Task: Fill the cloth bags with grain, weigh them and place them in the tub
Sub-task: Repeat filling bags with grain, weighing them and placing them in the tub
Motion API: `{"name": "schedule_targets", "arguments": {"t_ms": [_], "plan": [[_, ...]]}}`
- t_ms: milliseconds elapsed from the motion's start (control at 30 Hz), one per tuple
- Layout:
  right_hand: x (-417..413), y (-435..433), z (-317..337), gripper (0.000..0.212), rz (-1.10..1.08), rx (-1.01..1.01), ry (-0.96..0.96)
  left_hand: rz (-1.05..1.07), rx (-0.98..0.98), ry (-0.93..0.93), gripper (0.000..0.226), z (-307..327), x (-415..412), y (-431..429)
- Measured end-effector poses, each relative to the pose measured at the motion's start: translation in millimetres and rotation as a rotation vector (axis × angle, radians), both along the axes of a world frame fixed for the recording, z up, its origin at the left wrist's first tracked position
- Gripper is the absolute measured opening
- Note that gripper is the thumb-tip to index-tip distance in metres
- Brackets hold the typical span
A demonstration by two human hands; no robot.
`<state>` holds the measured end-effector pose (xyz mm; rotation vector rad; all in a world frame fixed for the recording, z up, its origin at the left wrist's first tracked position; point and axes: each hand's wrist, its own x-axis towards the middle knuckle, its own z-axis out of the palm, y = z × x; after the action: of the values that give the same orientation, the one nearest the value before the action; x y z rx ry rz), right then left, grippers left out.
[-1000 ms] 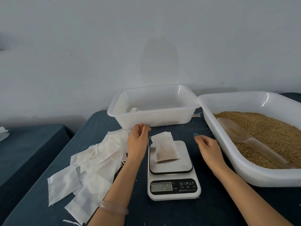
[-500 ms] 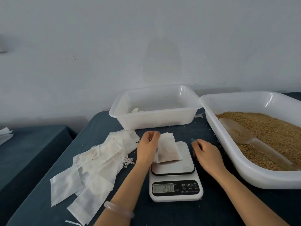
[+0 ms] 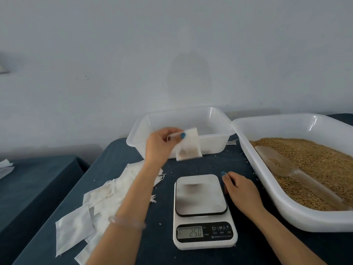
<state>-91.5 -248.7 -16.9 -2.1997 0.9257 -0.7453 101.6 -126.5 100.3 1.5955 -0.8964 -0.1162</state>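
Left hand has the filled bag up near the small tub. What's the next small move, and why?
Probably carry the cloth bag a little farther forward over the small tub's rim and let go. The left hand pinches it by its top near the tub's front wall, and the scale's plate is bare, so weighing looks done.

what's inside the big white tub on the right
Brown grain fills the large tub, and a clear plastic scoop lies on top of it. The grain covers the tub's floor, so anything buried under it cannot be seen.
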Motion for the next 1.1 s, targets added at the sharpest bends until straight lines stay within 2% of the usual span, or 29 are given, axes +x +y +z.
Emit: {"name": "schedule_targets", "arguments": {"t_ms": [133, 233, 333, 567, 700, 800, 900, 967, 1033, 1100], "plan": [[0, -1, -2, 0.043, -0.007, 0.0, 0.014, 0.144, -0.073, -0.036, 0.014, 43, 35, -28], [1, 0, -2, 0.043, -0.008, -0.026, 0.027, 0.164, 0.005, -0.105, 0.013, 52, 54, -52], [1, 0, -2, 0.042, -0.004, -0.042, 0.045, 0.184, 0.181, -0.205, 0.015, 39, 66, -70], [2, -1, -3, 0.042, -0.01, -0.047, 0.065, 0.15, 0.756, -0.298, 0.003, -5, 90, -76], [2, -1, -4, 0.042, -0.009, -0.04, 0.061, 0.013, 0.946, -0.404, 0.032, 5, 95, -66], [2, -1, -3, 0.041, -0.009, -0.043, 0.071, 0.044, 0.807, -0.392, 0.026, 16, 95, -46], [1, -1, -4, 0.042, -0.008, -0.039, 0.058, 0.208, 0.606, -0.386, 0.027, 28, 92, -18], [1, -2, -4, 0.043, -0.005, -0.035, 0.047, 0.356, 0.581, -0.407, 0.027, 33, 88, 4], [2, -2, -5, 0.044, 0.001, -0.026, 0.039, 0.484, 0.716, -0.453, 0.028, 34, 84, 32], [2, -3, -5, 0.044, 0.0, -0.029, 0.045, 0.502, 1.082, -0.511, 0.023, 31, 79, 61]]}}
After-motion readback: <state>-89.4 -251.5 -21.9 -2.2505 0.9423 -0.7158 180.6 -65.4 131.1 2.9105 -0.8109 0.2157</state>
